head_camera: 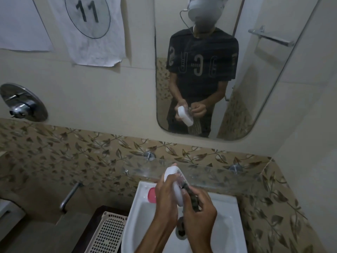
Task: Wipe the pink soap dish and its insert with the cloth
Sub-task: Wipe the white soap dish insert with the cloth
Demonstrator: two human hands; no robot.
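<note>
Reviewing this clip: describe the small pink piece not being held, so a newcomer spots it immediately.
Start at the white sink below the mirror. On its back left corner, beside the left hand, lies the pink insert. It is the only bright pink thing; the dish in the hands looks pale.

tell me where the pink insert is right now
In the head view, the pink insert rests on the white sink's back-left rim, just left of the left hand.

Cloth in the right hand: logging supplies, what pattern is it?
Dark cloth with a mottled pattern, seen only in the head view.
</note>
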